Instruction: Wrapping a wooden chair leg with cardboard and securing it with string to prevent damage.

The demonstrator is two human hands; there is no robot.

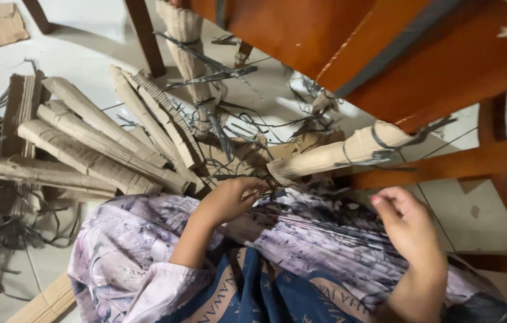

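We are sitting on the pale tiled floor (86, 48), looking down over our lap, which is draped in a lilac patterned cloth (301, 239). Our left hand (229, 200) is curling its fingers closed around a few thin dark grey plastic strips (265, 192) at the edge of the lap, just below the near end of a tan rolled bundle of corrugated cardboard (331, 154). That bundle is lying tilted against a reddish-brown wooden chair (421, 54), with grey strips wrapping it near its far end. Our right hand (409, 224) is hovering over the cloth with fingers loosely bent and holding nothing that we can see.

We are judging the strips to be light, limp and rather slick, tangling easily, so pinching them near their ends between thumb and fingertips looks best. The bundle seems light but stiff along its length, crushable at the ends; gripping it around the middle suits it.

More tied cardboard bundles (98, 143) are lying fanned out to our left, amid loose strips.
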